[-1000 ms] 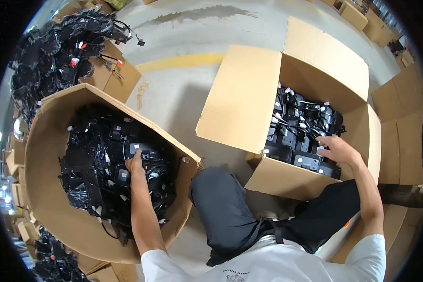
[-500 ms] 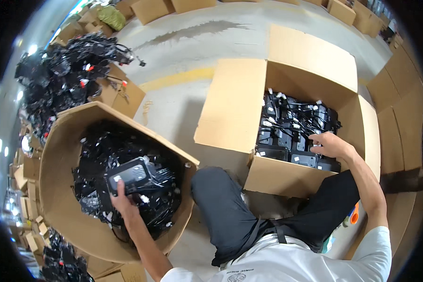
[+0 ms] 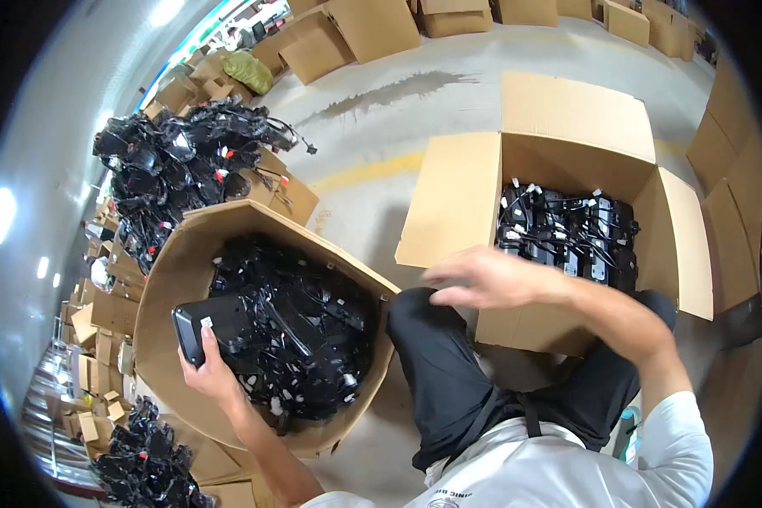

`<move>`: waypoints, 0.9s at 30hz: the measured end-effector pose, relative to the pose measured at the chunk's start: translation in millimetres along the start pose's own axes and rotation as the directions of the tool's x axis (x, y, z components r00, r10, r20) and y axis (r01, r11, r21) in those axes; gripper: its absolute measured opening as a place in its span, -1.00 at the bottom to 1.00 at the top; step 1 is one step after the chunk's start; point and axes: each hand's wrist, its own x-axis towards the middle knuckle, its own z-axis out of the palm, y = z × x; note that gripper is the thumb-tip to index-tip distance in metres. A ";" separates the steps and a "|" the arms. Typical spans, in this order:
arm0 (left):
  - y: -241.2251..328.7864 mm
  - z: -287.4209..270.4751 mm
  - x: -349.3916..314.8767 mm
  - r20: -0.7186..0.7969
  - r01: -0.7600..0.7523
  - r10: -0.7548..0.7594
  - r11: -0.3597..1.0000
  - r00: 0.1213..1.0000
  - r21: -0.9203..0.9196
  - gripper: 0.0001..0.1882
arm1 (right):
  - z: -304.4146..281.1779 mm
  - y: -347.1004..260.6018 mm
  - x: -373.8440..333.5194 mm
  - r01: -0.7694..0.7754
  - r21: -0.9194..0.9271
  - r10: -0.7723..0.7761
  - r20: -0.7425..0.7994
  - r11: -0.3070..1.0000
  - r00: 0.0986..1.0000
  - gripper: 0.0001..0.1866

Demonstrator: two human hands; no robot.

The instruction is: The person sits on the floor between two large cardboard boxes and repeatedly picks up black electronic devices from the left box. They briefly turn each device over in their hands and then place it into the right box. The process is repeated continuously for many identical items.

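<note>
My left hand (image 3: 207, 372) grips a flat black plastic unit (image 3: 216, 328) with rounded corners, thumb on its face next to a small white label. This unit is tilted over the left side of the deep carton (image 3: 165, 284), whose heap of black units and cables (image 3: 309, 343) lies below. Above my left knee, my right hand (image 3: 487, 278) is in the air, fingers stretched leftward and thumb apart, with nothing seen in it. Beyond that hand stands the open carton (image 3: 559, 330), holding rows of black units (image 3: 567, 224) with cables and white connectors on top.
Another heap of black parts (image 3: 186, 165) rises beyond the left carton, and a further pile (image 3: 148, 457) sits at lower left. Cardboard boxes (image 3: 372, 30) line the far floor. Tall cardboard (image 3: 724, 182) stands at right. Flaps of the right carton spread outward.
My right hand has left the right carton and swung left over my knee. My left hand has shifted the black unit toward the left carton's wall and turned it. The whole view has shifted too.
</note>
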 end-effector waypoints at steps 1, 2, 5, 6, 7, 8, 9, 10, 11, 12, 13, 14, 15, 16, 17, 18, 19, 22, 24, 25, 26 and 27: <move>1.0 -3.6 1.9 0.008 -0.030 0.031 0.995 0.999 -0.092 -0.61 | 12.7 -10.7 18.8 0.060 0.082 -0.060 -0.003 0.995 0.998 -0.53; 17.9 3.5 -6.7 0.010 -0.010 0.015 0.942 1.000 -0.337 -0.56 | 26.1 -14.9 35.3 0.073 0.175 -0.070 -0.019 0.982 0.997 -0.51; 15.3 -10.9 -0.5 0.006 -0.018 0.026 0.820 1.000 -0.573 -0.50 | 78.4 -28.7 89.2 0.148 0.273 -0.101 -0.180 0.950 0.978 -0.48; 7.5 -20.8 6.5 0.022 -0.016 0.034 0.825 0.999 -0.565 -0.47 | 96.1 -35.3 106.4 0.153 0.351 -0.073 -0.232 0.924 0.970 -0.46; 11.2 -20.7 6.5 0.065 0.067 -0.032 0.768 0.997 -0.638 -0.48 | 105.5 -41.2 119.6 0.157 0.419 -0.033 -0.288 0.894 0.957 -0.43; 15.8 -18.0 3.5 0.121 0.153 -0.095 0.697 0.988 -0.701 -0.48 | 110.1 -45.7 130.5 0.091 0.538 0.040 -0.228 0.838 0.973 -0.33; 22.0 -19.3 2.6 0.172 0.226 -0.147 0.619 0.974 -0.752 -0.49 | 119.5 -51.6 145.4 0.121 0.623 0.050 -0.250 0.773 0.967 -0.13; 19.3 -16.6 2.4 0.203 0.287 -0.208 0.562 0.957 -0.776 -0.50 | 128.5 -56.2 152.9 0.103 0.694 0.090 -0.236 0.712 0.968 -0.03; 18.0 -15.0 -4.7 0.290 0.397 -0.286 0.466 0.913 -0.791 -0.47 | 135.5 -65.3 159.4 0.079 0.760 0.130 -0.211 0.645 0.969 0.08; 33.7 -0.1 -26.9 0.317 0.426 -0.300 0.444 0.900 -0.788 -0.45 | 144.1 -66.4 164.7 0.111 0.824 0.129 -0.218 0.556 0.967 0.15; 44.2 8.2 -48.2 0.335 0.454 -0.324 0.431 0.885 -0.780 -0.43 | 143.0 -82.9 158.3 0.136 0.815 0.162 -0.271 0.564 0.949 0.08; 35.4 16.5 -62.6 0.347 0.398 -0.200 0.561 0.916 -0.726 -0.44 | 142.7 -84.2 153.5 0.119 0.818 0.250 -0.305 0.562 0.919 0.01; 31.3 16.4 -64.5 0.391 0.400 -0.156 0.607 0.907 -0.686 -0.39 | 140.6 -84.5 148.6 0.104 0.821 0.338 -0.342 0.561 0.877 -0.05; 30.0 16.0 -66.0 0.407 0.369 -0.108 0.672 0.907 -0.643 -0.34 | 137.5 -84.7 141.8 0.131 0.795 0.331 -0.388 0.592 0.860 -0.17; 44.8 27.7 -72.9 0.449 0.348 -0.053 0.715 0.892 -0.606 -0.27 | 135.4 -73.1 130.4 0.185 0.732 0.289 -0.470 0.656 0.834 -0.22; 44.3 34.7 -78.8 0.463 0.329 -0.033 0.747 0.886 -0.577 -0.27 | 132.8 -71.5 121.4 0.190 0.676 0.293 -0.531 0.712 0.795 -0.24; 32.4 38.2 -79.8 0.425 0.245 -0.012 0.831 0.905 -0.499 -0.36 | 132.1 -71.8 117.0 0.186 0.616 0.293 -0.591 0.766 0.751 -0.25; -23.4 33.8 -90.8 0.289 -0.353 0.427 0.894 0.857 -0.276 -0.29 | 126.4 -79.8 97.3 0.282 0.492 0.204 -0.720 0.824 0.663 -0.21; -11.1 59.5 -118.7 0.205 -0.341 0.460 0.834 0.864 -0.434 -0.22 | 125.0 -81.8 71.9 0.304 0.281 0.022 -0.766 0.910 0.643 -0.05; 1.4 65.5 -124.9 0.214 -0.256 0.400 0.833 0.891 -0.490 -0.24 | 121.6 -84.2 60.6 0.302 0.120 -0.077 -0.819 0.946 0.568 -0.03; 19.1 71.5 -128.0 0.260 -0.133 0.322 0.823 0.911 -0.552 -0.27 | 118.2 -84.8 54.5 0.294 0.117 -0.055 -0.854 0.949 0.518 -0.05; 33.8 75.7 -128.6 0.338 0.033 0.214 0.802 0.916 -0.596 -0.29 | 112.6 -83.4 53.9 0.296 0.120 -0.034 -0.884 0.948 0.466 -0.07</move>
